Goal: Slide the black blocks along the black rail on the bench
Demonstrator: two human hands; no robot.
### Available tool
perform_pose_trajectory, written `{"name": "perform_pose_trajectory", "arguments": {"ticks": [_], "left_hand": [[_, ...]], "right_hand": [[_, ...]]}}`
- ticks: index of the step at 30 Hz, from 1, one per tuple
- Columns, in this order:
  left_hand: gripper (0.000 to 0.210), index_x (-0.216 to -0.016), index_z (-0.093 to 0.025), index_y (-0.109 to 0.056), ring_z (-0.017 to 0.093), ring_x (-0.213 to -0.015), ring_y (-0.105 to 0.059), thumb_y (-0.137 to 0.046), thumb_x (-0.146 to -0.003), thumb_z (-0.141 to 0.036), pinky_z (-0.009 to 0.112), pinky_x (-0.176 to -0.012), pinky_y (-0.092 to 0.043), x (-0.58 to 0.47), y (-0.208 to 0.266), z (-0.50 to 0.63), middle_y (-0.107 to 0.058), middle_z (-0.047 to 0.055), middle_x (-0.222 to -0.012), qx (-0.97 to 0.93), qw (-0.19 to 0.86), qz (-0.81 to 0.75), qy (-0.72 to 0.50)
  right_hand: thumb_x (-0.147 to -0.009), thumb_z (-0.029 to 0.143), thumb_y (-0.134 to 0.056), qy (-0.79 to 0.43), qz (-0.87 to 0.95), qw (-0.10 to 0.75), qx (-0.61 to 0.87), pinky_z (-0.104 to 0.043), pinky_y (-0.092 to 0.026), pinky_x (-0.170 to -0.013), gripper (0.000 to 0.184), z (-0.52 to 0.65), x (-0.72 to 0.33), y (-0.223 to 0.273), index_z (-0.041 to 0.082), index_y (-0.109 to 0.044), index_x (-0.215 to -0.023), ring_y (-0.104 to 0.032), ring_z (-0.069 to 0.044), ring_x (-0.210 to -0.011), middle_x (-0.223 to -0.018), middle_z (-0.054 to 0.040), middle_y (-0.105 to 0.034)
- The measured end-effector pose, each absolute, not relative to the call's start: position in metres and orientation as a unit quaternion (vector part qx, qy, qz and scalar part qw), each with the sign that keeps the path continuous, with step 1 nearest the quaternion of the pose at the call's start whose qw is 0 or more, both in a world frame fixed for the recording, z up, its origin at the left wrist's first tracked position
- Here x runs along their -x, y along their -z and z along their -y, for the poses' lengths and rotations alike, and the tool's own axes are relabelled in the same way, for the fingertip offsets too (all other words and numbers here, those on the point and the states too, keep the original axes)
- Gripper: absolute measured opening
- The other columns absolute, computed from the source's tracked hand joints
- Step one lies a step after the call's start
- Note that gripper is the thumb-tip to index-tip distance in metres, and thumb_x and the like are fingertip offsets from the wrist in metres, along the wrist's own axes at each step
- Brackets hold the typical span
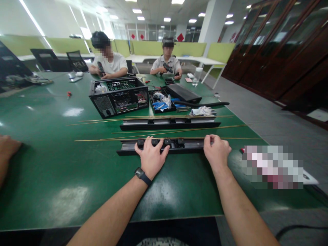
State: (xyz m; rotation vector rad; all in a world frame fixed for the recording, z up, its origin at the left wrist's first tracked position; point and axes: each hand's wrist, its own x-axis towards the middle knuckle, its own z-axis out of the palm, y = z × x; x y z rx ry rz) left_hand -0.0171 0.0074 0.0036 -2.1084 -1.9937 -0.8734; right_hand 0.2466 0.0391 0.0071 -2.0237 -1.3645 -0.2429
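Observation:
A black channel rail [125, 152] with a silvery inner face lies across the table in front of me, with several small black blocks [180, 142] in it. My left hand [151, 153], a dark watch on its wrist, rests over the rail with fingers spread and touching the blocks. At the rail's right end, my right hand [217, 150] is closed in a pinch; whatever lies between its fingertips is hidden. A thin brass-coloured rod [97, 140] runs along the rail's far side, passing both hands.
Behind lies a second black rail [140, 127] with more thin rods. Beyond are an open computer case [118, 99], a black tray with gloves [162, 102] and another glove pair [203, 111]. A blurred-out object [271, 167] lies right. Two people sit opposite; another person's hand [9, 147] shows left.

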Motion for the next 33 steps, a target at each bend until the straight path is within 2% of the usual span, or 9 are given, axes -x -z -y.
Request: {"name": "perform_pose_trajectory", "arguments": {"ticks": [11, 21, 27, 33], "left_hand": [[0.038, -0.128, -0.035, -0.075, 0.038, -0.141, -0.050, -0.060, -0.098, -0.054, 0.073, -0.116, -0.019, 0.017, -0.004, -0.008, -0.063, 0.018, -0.144, 0.694, 0.056, 0.658, 0.287], [0.039, -0.128, -0.035, -0.075, 0.037, -0.140, -0.051, -0.059, -0.099, -0.054, 0.073, -0.116, -0.019, 0.017, -0.004, -0.007, -0.062, 0.018, -0.144, 0.694, 0.057, 0.657, 0.290], [0.041, -0.130, -0.036, -0.073, 0.037, -0.142, -0.049, -0.057, -0.099, -0.056, 0.073, -0.116, -0.019, 0.018, -0.005, -0.007, -0.061, 0.018, -0.147, 0.693, 0.054, 0.663, 0.278], [0.039, -0.129, -0.036, -0.074, 0.037, -0.141, -0.050, -0.057, -0.099, -0.056, 0.073, -0.116, -0.020, 0.017, -0.006, -0.007, -0.062, 0.018, -0.145, 0.693, 0.053, 0.662, 0.280]], "right_hand": [[-0.099, 0.044, -0.049, 0.057, 0.580, 0.337, 0.739, -0.039, -0.033, -0.090, 0.036, -0.036, -0.237, -0.009, 0.022, -0.077, -0.106, -0.056, -0.025, -0.097, -0.097, -0.0090, -0.076], [-0.099, 0.044, -0.048, 0.083, 0.509, 0.320, 0.794, -0.043, -0.035, -0.091, 0.040, -0.037, -0.244, -0.012, 0.018, -0.078, -0.108, -0.055, -0.029, -0.100, -0.098, -0.0149, -0.074], [-0.098, 0.045, -0.048, 0.076, 0.483, 0.334, 0.806, -0.046, -0.035, -0.095, 0.040, -0.038, -0.248, -0.013, 0.020, -0.077, -0.110, -0.054, -0.029, -0.102, -0.104, -0.0135, -0.075], [-0.098, 0.045, -0.046, 0.065, 0.538, 0.336, 0.770, -0.044, -0.035, -0.092, 0.040, -0.037, -0.243, -0.012, 0.021, -0.077, -0.106, -0.054, -0.028, -0.098, -0.096, -0.0120, -0.074]]}}
